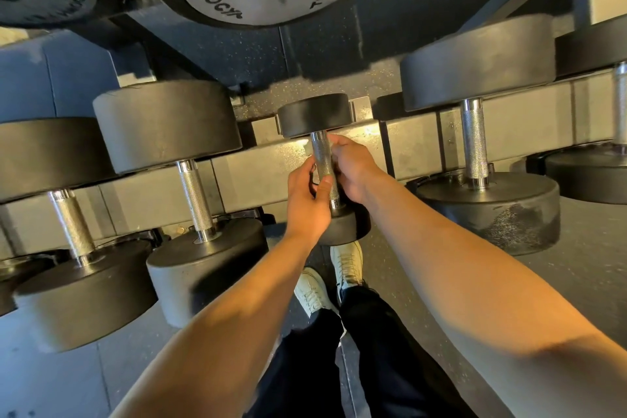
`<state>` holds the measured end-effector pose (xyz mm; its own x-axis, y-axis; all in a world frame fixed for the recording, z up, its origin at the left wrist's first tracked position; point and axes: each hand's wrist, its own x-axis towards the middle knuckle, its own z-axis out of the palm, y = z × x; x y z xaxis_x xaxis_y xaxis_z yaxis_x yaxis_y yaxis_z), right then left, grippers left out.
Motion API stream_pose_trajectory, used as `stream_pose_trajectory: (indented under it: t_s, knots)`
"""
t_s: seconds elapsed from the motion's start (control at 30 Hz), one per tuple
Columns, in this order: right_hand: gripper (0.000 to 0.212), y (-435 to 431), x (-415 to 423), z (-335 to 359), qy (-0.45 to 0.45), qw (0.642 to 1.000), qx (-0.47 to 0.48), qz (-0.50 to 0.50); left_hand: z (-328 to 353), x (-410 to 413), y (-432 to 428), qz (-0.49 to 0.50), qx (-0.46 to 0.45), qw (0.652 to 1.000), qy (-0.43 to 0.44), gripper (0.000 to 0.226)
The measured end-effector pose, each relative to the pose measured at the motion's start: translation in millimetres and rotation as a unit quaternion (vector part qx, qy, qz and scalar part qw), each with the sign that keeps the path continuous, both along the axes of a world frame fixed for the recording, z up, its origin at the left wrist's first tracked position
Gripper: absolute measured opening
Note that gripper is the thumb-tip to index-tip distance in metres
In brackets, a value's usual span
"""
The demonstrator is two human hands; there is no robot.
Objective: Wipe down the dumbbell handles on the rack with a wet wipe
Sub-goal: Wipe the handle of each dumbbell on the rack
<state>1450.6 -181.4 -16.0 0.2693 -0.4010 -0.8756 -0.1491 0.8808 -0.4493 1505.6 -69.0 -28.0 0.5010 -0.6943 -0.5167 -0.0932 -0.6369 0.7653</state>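
Left hand and right hand grip the small dumbbell's handle — right fingertips hidden, seemingly curled behind.

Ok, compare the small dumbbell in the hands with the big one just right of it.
The small dumbbell has far smaller black heads than the big dumbbell. The left hand and right hand grip the small dumbbell's handle; nothing touches the big dumbbell's. Both have knurled metal handles.

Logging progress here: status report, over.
Left hand and right hand grip small dumbbell's handle. No wipe in view. Larger dumbbells either side, not touching hands.
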Motion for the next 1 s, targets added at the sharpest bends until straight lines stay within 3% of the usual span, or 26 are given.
stream_pose_trajectory:
  t_s: [0.1, 0.23, 0.43, 0.53, 0.7, 0.87, 1.0]
  knots:
    - [0.036, -0.9, -2.5, 1.9, 0.026, 0.998, -0.015, 0.049, -0.9, -0.6, 0.5, -0.001, -0.005, 1.0, -0.017, 0.044]
    - [0.037, 1.1, -8.8, 6.0, 0.084, 0.981, -0.042, 0.171, 0.1, -3.7, -0.5, 0.083, 0.003, 0.997, 0.011, 0.032]
    - [0.026, 12.3, -26.4, 8.2, 0.123, 0.926, -0.062, 0.351, -4.8, -4.8, 1.1, 0.117, 0.03, 0.993, -0.001, 0.034]
    - [0.032, 15.1, -34.8, 9.1, 0.142, 0.886, -0.093, 0.431, -4.4, -6.1, 2.3, 0.137, 0.036, 0.99, 0.013, 0.033]
    - [0.03, 25.1, -50.0, 17.9, 0.16, 0.877, -0.148, 0.428, -3.4, -7.7, 5.5, 0.185, 0.022, 0.982, 0.04, 0.031]
    - [0.013, 43.1, -39.8, 13.4, 0.27, 0.804, -0.288, 0.444, -1.7, -9.9, 13.5, 0.205, 0.007, 0.976, 0.067, 0.027]
    - [0.014, 45.6, -33.8, 7.2, 0.284, 0.817, -0.284, 0.414, 2.6, -13.3, 23.9, 0.189, -0.002, 0.978, 0.085, 0.024]
